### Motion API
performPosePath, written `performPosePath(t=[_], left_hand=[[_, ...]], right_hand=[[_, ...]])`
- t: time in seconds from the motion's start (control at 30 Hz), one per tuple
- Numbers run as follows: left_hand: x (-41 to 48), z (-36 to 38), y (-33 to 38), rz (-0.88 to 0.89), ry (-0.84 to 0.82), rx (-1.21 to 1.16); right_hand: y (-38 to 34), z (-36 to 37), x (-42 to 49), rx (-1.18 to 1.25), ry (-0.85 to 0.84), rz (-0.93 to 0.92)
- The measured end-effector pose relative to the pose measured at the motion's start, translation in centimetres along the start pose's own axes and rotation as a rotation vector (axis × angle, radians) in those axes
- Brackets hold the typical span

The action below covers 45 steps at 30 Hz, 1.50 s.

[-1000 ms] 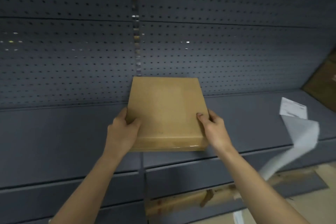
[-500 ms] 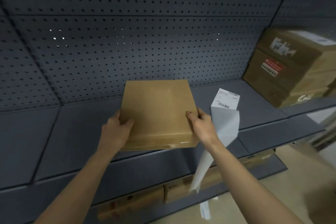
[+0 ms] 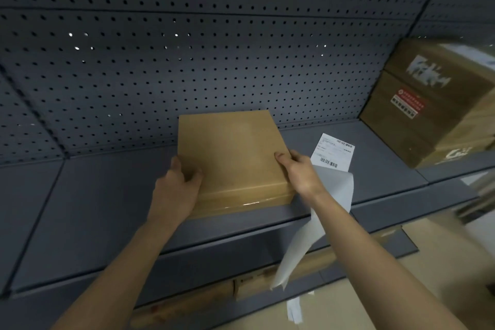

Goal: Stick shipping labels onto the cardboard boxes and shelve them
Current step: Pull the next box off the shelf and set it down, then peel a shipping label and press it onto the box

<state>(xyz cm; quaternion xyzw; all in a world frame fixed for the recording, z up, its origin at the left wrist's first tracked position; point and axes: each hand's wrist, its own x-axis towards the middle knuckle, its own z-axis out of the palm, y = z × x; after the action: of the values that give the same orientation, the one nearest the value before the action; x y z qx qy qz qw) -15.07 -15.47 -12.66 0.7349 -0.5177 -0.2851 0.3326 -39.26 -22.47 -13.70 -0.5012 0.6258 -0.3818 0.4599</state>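
Grey perforated back panel (image 3: 187, 61) above beige floor (image 3: 442, 262).

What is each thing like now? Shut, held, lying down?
Flat brown cardboard box: shut, flat on the grey metal shelf, top bare.
Left hand: grips box's near left corner.
Right hand: grips box's right edge.
White paper label strip: printed end on shelf, tail hanging off.
Big brown cardboard cartons: shut, stacked at right.

- The box (image 3: 233, 158) is showing plain tan.
- The back panel (image 3: 187, 61) is showing blue-grey with gridded dark holes.
- The label (image 3: 333, 151) is showing white with black barcodes.
- The stacked cartons (image 3: 439, 120) are showing brown, bearing one red sticker (image 3: 407, 106).
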Motion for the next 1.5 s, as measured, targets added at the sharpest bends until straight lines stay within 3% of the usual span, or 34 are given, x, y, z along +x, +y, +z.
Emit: performPosePath(t=[0.43,0.57,0.73,0.87,1.0,1.07,1.2,1.3,1.37,1.5], left_hand=[[0.5,1.4,0.9,-0.077,0.003,0.061],[0.6,1.6,1.5,-0.089,0.071,0.146],[-0.3,2.9,4.5,0.105,0.227,0.247],[-1.0,5.5,8.2,0.266,0.195,0.17],[-1.4,9.2,11.8,0.399,0.124,0.114],[-1.5,11.1,13.2,0.436,0.078,0.102],[-2.0,14.6,15.4,0.453,-0.02,0.099],[-2.2,16.4,16.3,0.481,-0.062,0.123],[-2.4,17.2,16.9,0.509,-0.076,0.124],[-2.3,18.4,17.5,0.454,-0.089,0.085]], right_hand=[[0.1,-1.5,2.7,0.029,-0.076,-0.029],[-0.3,-2.5,2.2,0.005,-0.14,-0.018],[0.5,-6.1,1.9,-0.069,0.027,-0.138],[2.0,-10.7,1.4,-0.34,0.205,-0.249],[4.3,-14.3,1.8,-0.672,0.256,-0.111],[5.4,-15.6,1.7,-0.7,0.215,-0.035],[6.9,-16.6,1.8,-0.505,0.107,-0.012],[7.6,-16.4,2.6,-0.101,0.068,0.024],[7.4,-16.5,2.8,0.146,0.074,0.031],[6.3,-18.4,2.0,0.302,0.145,-0.105]])
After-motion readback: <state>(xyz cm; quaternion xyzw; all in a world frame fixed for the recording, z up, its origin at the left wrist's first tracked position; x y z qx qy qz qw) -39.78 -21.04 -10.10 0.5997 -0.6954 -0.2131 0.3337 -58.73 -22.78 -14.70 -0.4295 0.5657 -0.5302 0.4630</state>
